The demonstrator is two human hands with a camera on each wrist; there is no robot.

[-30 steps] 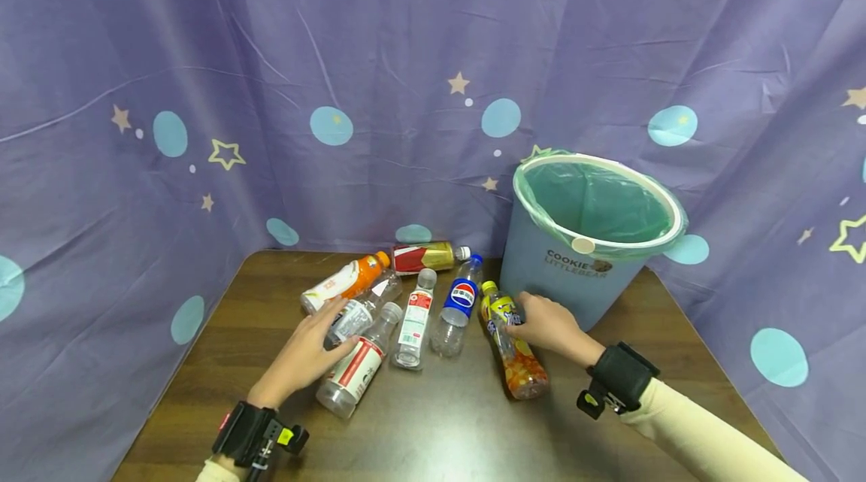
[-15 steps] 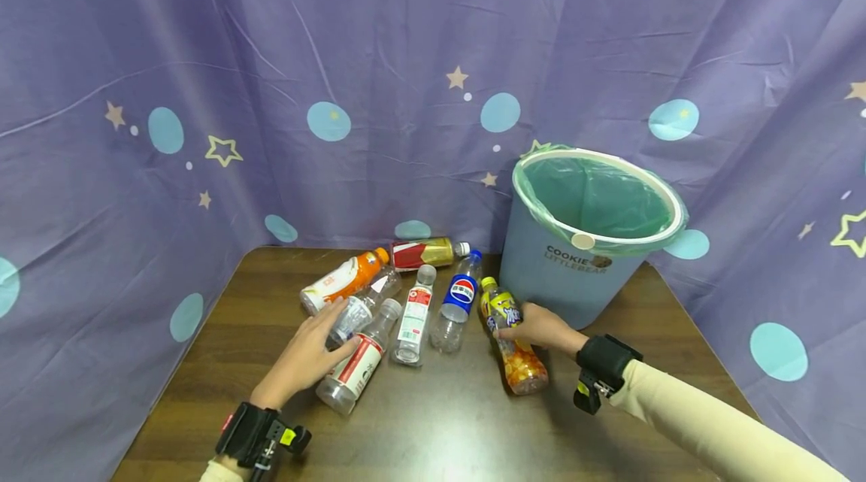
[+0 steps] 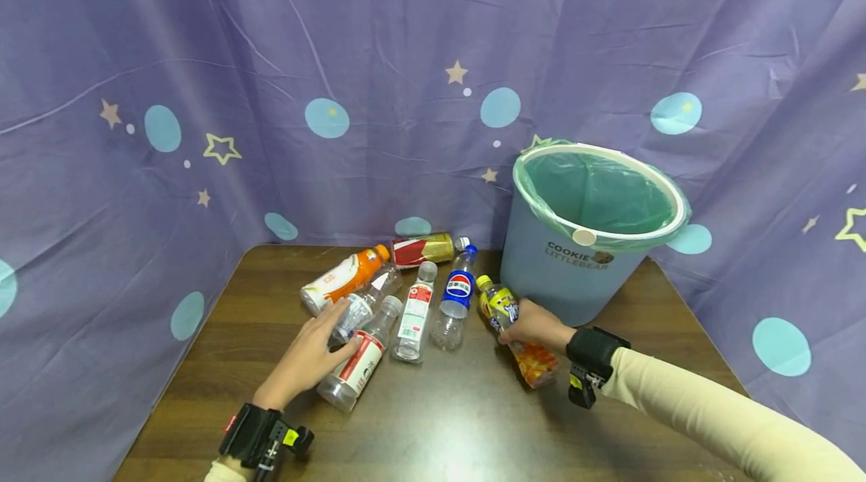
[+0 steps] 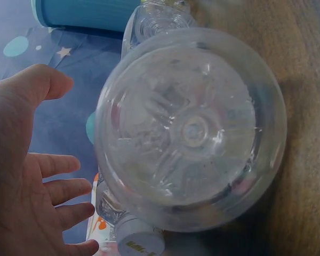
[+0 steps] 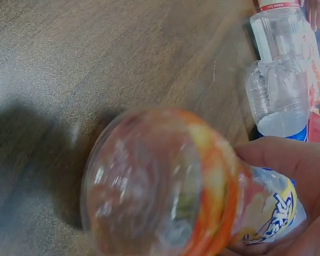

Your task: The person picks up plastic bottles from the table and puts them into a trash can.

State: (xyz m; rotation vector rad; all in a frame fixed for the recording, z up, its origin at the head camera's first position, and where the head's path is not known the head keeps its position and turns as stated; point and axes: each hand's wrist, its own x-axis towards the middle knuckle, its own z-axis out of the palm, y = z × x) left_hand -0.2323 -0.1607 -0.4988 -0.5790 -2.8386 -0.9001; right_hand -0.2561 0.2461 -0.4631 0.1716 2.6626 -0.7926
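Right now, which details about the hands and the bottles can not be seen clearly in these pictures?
- Head view: right hand covers the middle of the yellow-capped bottle.
- Head view: left hand hides part of the clear bottle; whether it is touching is unclear.
- Right wrist view: the bottle's base is blurred.
- Head view: inside, the bin shows only its green liner.

Left hand flat, right hand gripping.

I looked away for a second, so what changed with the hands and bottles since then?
The right hand closed on the yellow bottle and swung its base toward the bin. The left hand stayed on the clear bottles; the others lie unmoved.
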